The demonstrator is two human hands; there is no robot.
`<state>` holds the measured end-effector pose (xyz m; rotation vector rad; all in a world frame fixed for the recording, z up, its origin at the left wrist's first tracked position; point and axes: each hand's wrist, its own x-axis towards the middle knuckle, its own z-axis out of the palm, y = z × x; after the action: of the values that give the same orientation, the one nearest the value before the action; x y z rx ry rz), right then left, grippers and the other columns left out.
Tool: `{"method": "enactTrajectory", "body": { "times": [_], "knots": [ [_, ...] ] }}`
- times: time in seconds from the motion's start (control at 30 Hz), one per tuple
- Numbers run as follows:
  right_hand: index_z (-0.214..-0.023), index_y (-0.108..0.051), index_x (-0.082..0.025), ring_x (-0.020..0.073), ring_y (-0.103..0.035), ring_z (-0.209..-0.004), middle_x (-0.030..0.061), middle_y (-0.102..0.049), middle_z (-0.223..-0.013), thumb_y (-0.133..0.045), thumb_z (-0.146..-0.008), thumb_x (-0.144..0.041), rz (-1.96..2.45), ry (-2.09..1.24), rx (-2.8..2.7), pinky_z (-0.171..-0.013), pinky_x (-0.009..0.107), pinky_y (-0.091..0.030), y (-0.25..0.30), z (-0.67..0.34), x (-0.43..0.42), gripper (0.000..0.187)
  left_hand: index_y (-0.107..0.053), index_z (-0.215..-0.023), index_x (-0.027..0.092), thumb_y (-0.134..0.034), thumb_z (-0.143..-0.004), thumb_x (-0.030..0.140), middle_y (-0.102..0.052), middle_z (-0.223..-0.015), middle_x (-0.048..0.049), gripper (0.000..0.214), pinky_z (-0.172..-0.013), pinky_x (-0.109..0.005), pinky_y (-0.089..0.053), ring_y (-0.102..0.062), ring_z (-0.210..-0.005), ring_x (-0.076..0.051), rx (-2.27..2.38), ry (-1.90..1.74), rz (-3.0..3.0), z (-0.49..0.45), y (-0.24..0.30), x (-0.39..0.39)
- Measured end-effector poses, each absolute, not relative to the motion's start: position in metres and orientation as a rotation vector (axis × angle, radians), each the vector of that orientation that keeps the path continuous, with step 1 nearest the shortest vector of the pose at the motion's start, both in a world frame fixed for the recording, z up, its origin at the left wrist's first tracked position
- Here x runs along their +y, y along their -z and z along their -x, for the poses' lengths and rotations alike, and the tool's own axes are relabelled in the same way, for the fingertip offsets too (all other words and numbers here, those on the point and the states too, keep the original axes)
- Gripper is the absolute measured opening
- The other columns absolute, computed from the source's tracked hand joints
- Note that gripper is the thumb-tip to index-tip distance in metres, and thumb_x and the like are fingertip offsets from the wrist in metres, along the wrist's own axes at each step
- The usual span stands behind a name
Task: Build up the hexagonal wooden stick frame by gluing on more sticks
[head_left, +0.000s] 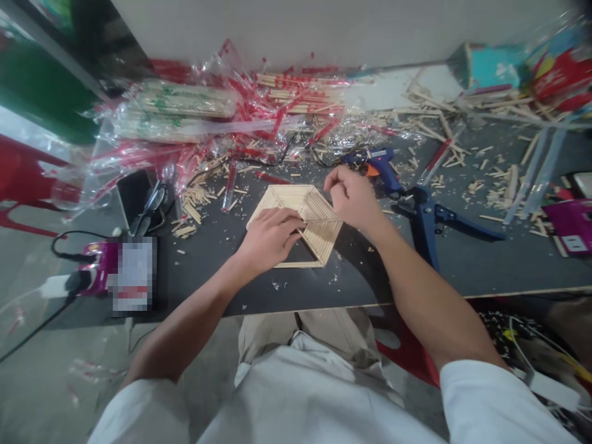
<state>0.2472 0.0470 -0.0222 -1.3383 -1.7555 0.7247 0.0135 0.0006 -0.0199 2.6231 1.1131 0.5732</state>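
Observation:
On the dark table lies a hexagonal panel of thin wooden sticks [319, 237], with rows of sticks filling several of its wedges and a dark gap showing at the lower front. My left hand [272, 237] lies over the panel's left part, its thumb and index finger closing near the centre and gripping it there. Just off the panel's upper right side, my right hand [351, 197] is raised with fingers curled in a pinch. Whatever is between those fingertips, if anything, is too small to make out. Behind the right hand lies a blue glue gun [382, 165] with an orange trigger.
A dark blue hand cutter [425, 222] rests right of my right forearm. Stick offcuts [192, 206] are scattered around. Plastic-wrapped stick bundles [180, 102] line the back. Glasses [150, 206], a phone [132, 197] and a purple power strip [97, 268] with cables are at left.

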Motion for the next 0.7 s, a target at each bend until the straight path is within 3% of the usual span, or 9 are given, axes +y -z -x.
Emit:
{"method": "enactTrajectory", "body": {
  "times": [0.13,0.2,0.43,0.53,0.6,0.7],
  "knots": [
    [-0.097,-0.059,-0.025,0.0162,-0.054,-0.061,-0.0009,-0.062,-0.074,-0.055,-0.089,-0.021,1.201,-0.819,-1.841,-0.063,0.033,-0.042,0.027,-0.245,0.048,0.010,-0.072,-0.117,0.020,-0.071,-0.096,0.021,-0.078,-0.113,-0.0087,0.020,-0.090,-0.041,-0.056,-0.074,-0.106,-0.027,1.228,-0.556,-2.586,-0.025,0.020,-0.006],
    [-0.097,-0.059,-0.025,0.0165,-0.056,-0.065,0.0009,-0.067,-0.082,-0.056,-0.088,-0.022,1.163,-0.790,-1.874,-0.066,0.033,-0.044,0.029,-0.244,0.050,0.010,-0.071,-0.117,0.020,-0.071,-0.096,0.020,-0.077,-0.112,-0.0090,0.021,-0.089,-0.041,-0.056,-0.074,-0.105,-0.027,1.281,-0.537,-2.569,-0.030,0.018,-0.008],
    [-0.081,-0.053,-0.026,0.0142,-0.037,-0.049,-0.0049,-0.042,-0.055,-0.052,-0.087,-0.023,1.249,-0.742,-1.805,-0.056,0.033,-0.033,0.027,-0.249,0.053,0.007,-0.073,-0.123,0.024,-0.064,-0.100,0.037,-0.077,-0.119,-0.0080,0.028,-0.099,-0.039,-0.057,-0.072,-0.114,-0.026,1.093,-0.426,-2.547,-0.003,-0.007,0.017],
    [-0.089,-0.057,-0.026,0.0138,-0.032,-0.048,-0.0056,-0.037,-0.056,-0.053,-0.093,-0.030,1.229,-0.734,-1.788,-0.053,0.032,-0.028,0.027,-0.253,0.054,0.007,-0.077,-0.116,0.025,-0.064,-0.097,0.035,-0.078,-0.118,-0.0083,0.026,-0.103,-0.047,-0.056,-0.072,-0.112,-0.030,1.471,-0.465,-2.469,0.040,-0.017,0.041],
    [-0.097,-0.061,-0.026,0.0141,-0.032,-0.048,-0.0051,-0.036,-0.057,-0.049,-0.100,-0.038,1.202,-0.700,-1.775,-0.053,0.032,-0.028,0.027,-0.254,0.053,0.017,-0.079,-0.113,0.024,-0.061,-0.096,0.034,-0.079,-0.115,-0.0090,0.027,-0.108,-0.050,-0.053,-0.071,-0.114,-0.031,1.642,-0.381,-2.423,0.065,-0.019,0.052],
    [-0.110,-0.064,-0.025,0.0147,-0.036,-0.050,-0.0038,-0.040,-0.060,-0.043,-0.105,-0.046,1.182,-0.642,-1.779,-0.055,0.033,-0.031,0.029,-0.254,0.053,0.030,-0.076,-0.125,0.021,-0.070,-0.090,0.038,-0.076,-0.125,-0.0117,0.039,-0.112,-0.052,-0.050,-0.067,-0.122,-0.035,1.665,-0.273,-2.400,0.086,-0.013,0.056]
  ]
}}
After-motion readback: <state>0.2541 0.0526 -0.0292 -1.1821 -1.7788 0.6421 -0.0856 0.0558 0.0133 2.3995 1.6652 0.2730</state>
